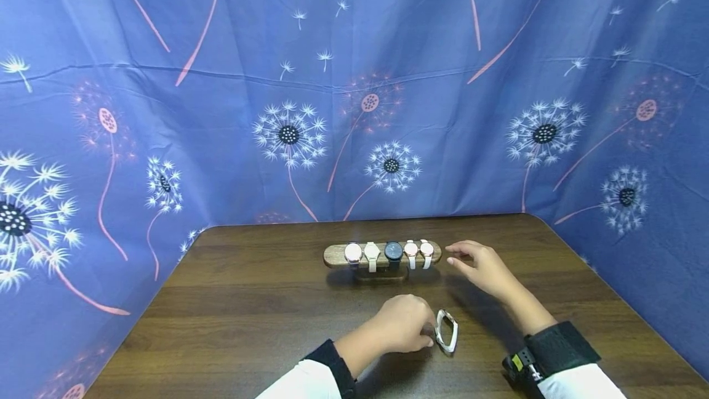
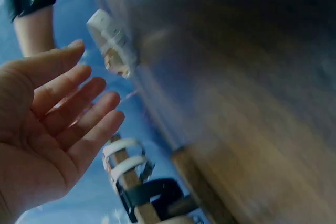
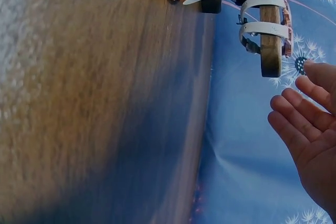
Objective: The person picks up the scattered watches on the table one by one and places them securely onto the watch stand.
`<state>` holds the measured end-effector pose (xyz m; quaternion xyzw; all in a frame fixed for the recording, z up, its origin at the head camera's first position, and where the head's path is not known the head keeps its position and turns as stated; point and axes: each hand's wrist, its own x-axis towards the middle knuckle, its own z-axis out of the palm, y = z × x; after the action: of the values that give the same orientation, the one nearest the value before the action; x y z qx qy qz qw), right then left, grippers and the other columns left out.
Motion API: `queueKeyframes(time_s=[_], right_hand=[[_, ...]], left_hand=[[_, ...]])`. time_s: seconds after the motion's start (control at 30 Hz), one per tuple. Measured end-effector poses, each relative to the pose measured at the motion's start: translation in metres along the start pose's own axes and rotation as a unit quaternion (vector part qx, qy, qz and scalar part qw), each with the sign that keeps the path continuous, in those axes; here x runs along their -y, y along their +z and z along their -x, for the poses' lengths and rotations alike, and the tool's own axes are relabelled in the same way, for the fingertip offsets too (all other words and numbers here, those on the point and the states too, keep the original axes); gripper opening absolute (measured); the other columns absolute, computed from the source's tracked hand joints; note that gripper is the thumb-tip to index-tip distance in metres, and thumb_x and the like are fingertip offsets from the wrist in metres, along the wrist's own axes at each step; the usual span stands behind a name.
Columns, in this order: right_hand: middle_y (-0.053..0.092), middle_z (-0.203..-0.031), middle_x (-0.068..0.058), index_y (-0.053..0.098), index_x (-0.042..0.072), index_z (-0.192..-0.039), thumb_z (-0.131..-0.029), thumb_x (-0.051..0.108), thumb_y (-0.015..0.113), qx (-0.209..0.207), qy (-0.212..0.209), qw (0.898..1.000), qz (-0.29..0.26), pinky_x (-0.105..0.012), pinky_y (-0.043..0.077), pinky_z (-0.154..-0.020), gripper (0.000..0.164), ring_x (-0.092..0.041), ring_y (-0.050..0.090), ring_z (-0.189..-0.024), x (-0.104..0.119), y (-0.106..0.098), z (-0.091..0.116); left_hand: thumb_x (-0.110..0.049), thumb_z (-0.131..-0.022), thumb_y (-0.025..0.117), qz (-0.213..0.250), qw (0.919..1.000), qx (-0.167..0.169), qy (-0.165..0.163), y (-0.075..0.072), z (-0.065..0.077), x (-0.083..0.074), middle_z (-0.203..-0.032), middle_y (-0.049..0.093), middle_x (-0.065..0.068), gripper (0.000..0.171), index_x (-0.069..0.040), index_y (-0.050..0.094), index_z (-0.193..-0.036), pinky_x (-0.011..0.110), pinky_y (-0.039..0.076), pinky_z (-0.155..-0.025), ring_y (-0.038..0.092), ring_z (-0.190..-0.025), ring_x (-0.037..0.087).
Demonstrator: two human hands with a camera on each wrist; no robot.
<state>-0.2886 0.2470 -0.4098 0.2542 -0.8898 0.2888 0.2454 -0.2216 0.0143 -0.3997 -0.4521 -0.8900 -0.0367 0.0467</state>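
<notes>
A white-strapped wristwatch [image 1: 446,331] stands on its edge on the table, its band forming a loop. Just left of it is my left hand [image 1: 403,324], held over the tabletop; in the left wrist view its fingers [image 2: 79,114] are loosely bent with a gap between them and the watch [image 2: 111,38]. My right hand [image 1: 483,268] hovers beside the right end of a wooden watch stand [image 1: 335,255], its fingers [image 3: 294,124] relaxed and holding nothing. Several watches sit along the stand, among them a black one [image 1: 394,251] and white-strapped ones [image 1: 411,250].
The brown wooden table [image 1: 238,306] reaches back to a blue curtain [image 1: 232,159] with a dandelion print, which also hangs along both sides. A black device with a yellow label [image 1: 520,362] is strapped at my right wrist.
</notes>
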Motion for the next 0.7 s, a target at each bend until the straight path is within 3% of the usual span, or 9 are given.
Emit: queueKeyframes(time_s=[0.2, 0.37, 0.43, 0.5, 0.7], right_hand=[[0.069, -0.1, -0.013, 0.07, -0.002, -0.103, -0.084, 0.001, 0.073, -0.004, 0.006, 1.0, -0.005, -0.042, 0.057, -0.073, 0.019, -0.023, 0.066, -0.084, 0.001, -0.002, 0.002], [0.069, -0.102, -0.014, 0.07, -0.002, -0.105, -0.086, 0.002, 0.072, 0.009, 0.021, 1.0, -0.015, -0.043, 0.057, -0.075, 0.02, -0.024, 0.066, -0.085, 0.001, -0.002, 0.002], [0.068, -0.101, -0.015, 0.069, -0.004, -0.105, -0.086, 0.002, 0.072, 0.01, 0.022, 0.999, -0.023, -0.044, 0.057, -0.075, 0.02, -0.024, 0.066, -0.085, 0.001, -0.002, 0.002], [0.068, -0.1, -0.015, 0.069, -0.005, -0.105, -0.086, 0.001, 0.072, 0.01, 0.02, 0.999, -0.026, -0.044, 0.057, -0.075, 0.02, -0.024, 0.066, -0.085, 0.001, 0.0, 0.002], [0.069, -0.099, -0.016, 0.07, -0.004, -0.104, -0.086, 0.002, 0.072, 0.01, 0.025, 0.999, -0.022, -0.048, 0.056, -0.077, 0.019, -0.024, 0.066, -0.085, 0.001, 0.001, 0.004]], left_hand=[[-0.035, -0.076, 0.083, -0.048, 0.9972, 0.037, 0.044, 0.007, -0.01, -0.011, -0.082, 0.064, -0.023, 0.015, -0.033, 0.077, -0.09, 0.012, 0.046, -0.065, 0.058, -0.078, -0.007], [-0.037, -0.079, 0.082, -0.043, 0.9949, 0.082, 0.042, 0.006, -0.016, -0.017, -0.085, 0.066, -0.024, 0.014, -0.034, 0.077, -0.092, 0.011, 0.047, -0.065, 0.057, -0.078, -0.007], [-0.037, -0.08, 0.081, -0.049, 0.9934, 0.096, 0.038, 0.007, -0.016, -0.02, -0.079, 0.064, -0.024, 0.009, -0.034, 0.076, -0.087, 0.011, 0.046, -0.062, 0.055, -0.073, -0.007], [-0.038, -0.08, 0.08, -0.061, 0.9924, 0.101, 0.036, 0.008, -0.016, -0.022, -0.071, 0.06, -0.023, 0.008, -0.033, 0.074, -0.079, 0.013, 0.045, -0.057, 0.052, -0.068, -0.006], [-0.04, -0.079, 0.08, -0.063, 0.9942, 0.085, 0.02, 0.011, -0.014, -0.023, -0.06, 0.048, -0.019, 0.026, -0.029, 0.064, -0.061, 0.017, 0.04, -0.048, 0.045, -0.056, -0.004]])
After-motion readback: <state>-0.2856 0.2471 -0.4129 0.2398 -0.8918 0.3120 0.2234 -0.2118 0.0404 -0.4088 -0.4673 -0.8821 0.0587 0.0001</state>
